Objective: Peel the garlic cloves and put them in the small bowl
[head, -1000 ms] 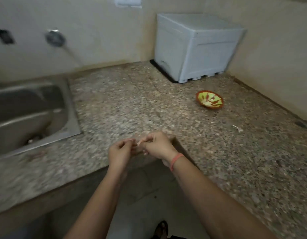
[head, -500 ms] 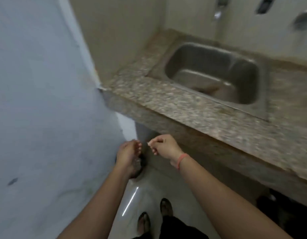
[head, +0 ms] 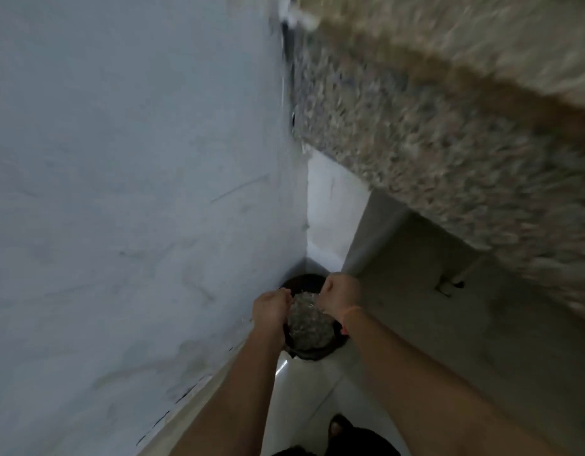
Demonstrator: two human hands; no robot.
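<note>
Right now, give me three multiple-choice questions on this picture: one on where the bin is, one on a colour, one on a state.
1. Where is the bin?
A. on a shelf
B. on the floor by the wall
C. in a sink

2. What colour is the band on the right wrist?
A. green
B. orange-pink
C. blue

3. How is the bin?
A. lidded
B. empty
C. open, with pale scraps in it

Answers:
1 B: it stands on the tiles in the corner against the wall.
2 B: the band shows orange-pink against the arm.
3 C: no lid is on it, and scraps show between the left hand and the right hand.
</note>
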